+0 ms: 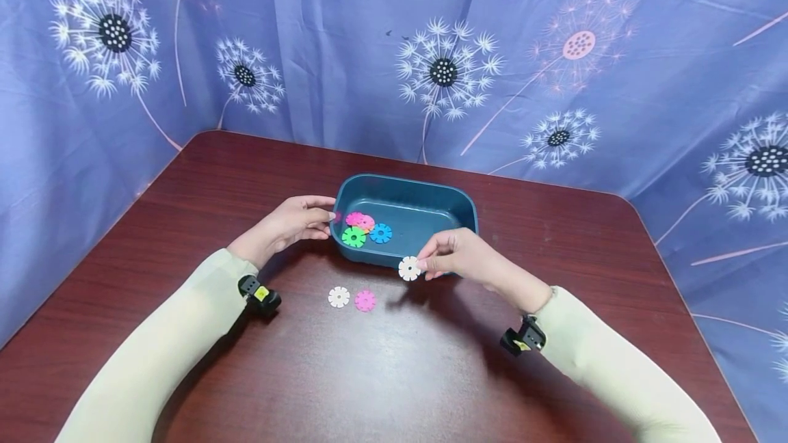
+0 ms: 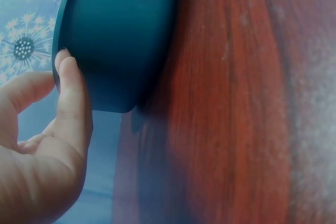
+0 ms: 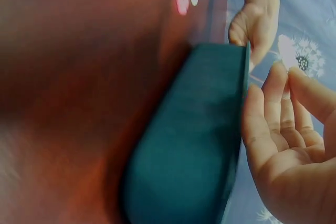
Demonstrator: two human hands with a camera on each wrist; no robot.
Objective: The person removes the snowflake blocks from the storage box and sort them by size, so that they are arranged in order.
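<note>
1. Two hands show on my head feed, the left hand (image 1: 288, 224) and the right hand (image 1: 462, 255), both out of pale sleeves (image 1: 191, 313) with a small camera (image 1: 261, 294) at each wrist
2. At the left end of the tub (image 1: 406, 190), the left hand's fingers grasp the rim, and my left wrist feed shows fingers on both sides of it
3. On the right hand, thumb and forefinger pinch a white disc (image 1: 405, 269), which I see raised off the desk (image 1: 369, 374) by the tub's near rim; I cannot tell whether it touches that rim
4. Inside the tub, toward its left end, I make out a green disc (image 1: 349, 240), a blue disc (image 1: 377, 236) and two overlapping pink discs (image 1: 353, 218), with some orange (image 1: 363, 230) showing under them
5. In front of the tub, a second white disc (image 1: 335, 299) and a third pink disc (image 1: 361, 303) lie flat on the desk, just beside each other
6. Behind the desk and along its sides I see blue dandelion cloth (image 1: 345, 53)
</note>
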